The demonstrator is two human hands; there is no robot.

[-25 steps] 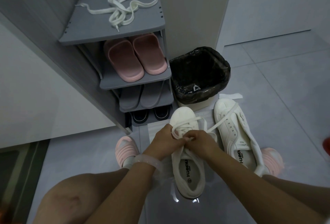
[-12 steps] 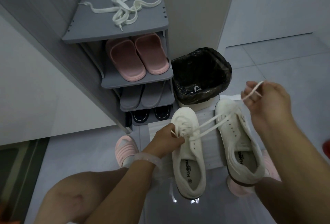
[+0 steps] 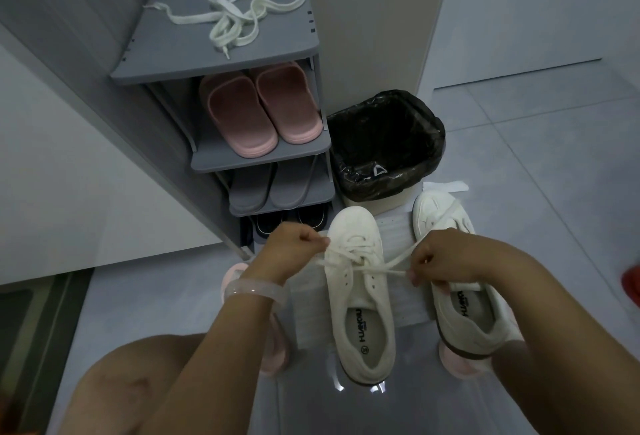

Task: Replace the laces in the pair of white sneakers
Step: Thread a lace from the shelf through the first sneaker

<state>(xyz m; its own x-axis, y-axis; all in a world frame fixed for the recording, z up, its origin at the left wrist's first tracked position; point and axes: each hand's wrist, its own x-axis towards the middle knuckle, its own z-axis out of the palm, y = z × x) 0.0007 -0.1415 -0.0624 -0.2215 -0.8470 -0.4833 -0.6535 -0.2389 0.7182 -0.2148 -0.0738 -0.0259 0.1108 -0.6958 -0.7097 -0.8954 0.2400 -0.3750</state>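
Left white sneaker point(image 3: 360, 282) on the floor, toe toward the shoe rack point(image 3: 221, 53), its lace point(image 3: 349, 261) drawn out to both sides; left hand point(image 3: 291, 254) pinches one lace end, right hand point(image 3: 446, 258) pinches the other; second white sneaker point(image 3: 464, 310) just beside, partly under the right hand; loose laces point(image 3: 242, 19) on the rack top; lined bin point(image 3: 384, 143) behind the shoes.

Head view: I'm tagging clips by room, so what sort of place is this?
Probably a home entryway: a grey shoe rack holding pink slippers, a lined bin beside it, and a tiled floor.
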